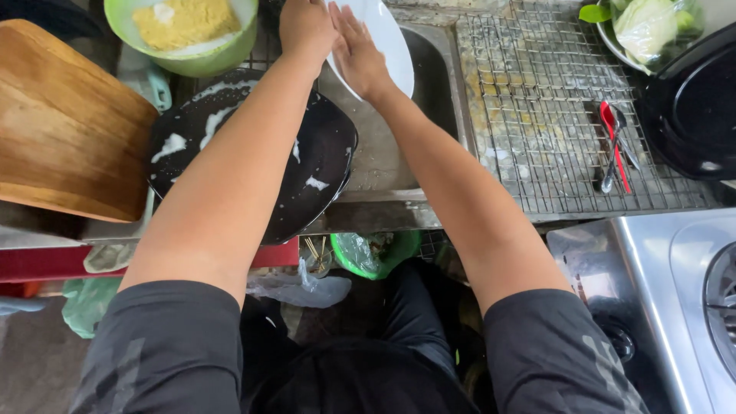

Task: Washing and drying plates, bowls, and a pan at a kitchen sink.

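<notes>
Both arms stretch out over the sink (383, 165), and the hands meet close together on a white plate (387, 42) held tilted above the basin. The left hand (305, 27) grips the plate's near-left edge, fingers wrapped out of sight behind the rim, while the right hand (355, 52) lies flat and open across the plate's face, palm pressed to it, fingers spread upward. Just left of the sink, under the left forearm, a large black plate (318, 165) streaked with white suds rests partly over the basin's edge. Further left sits a wooden cutting board (65, 126), and above it a green bowl (195, 54) holding something yellow and crumbly. To the right of the sink a wire drying rack (537, 100) carries a red-handled spoon (612, 126) among a few other utensils. At the far right, a black pot (694, 111) sits beside the rack, with a bowl of leafy greens (648, 27) in the top corner. Down below, a green plastic bag (372, 253) shows under the counter, and a steel stove top (659, 284) fills the lower right.
</notes>
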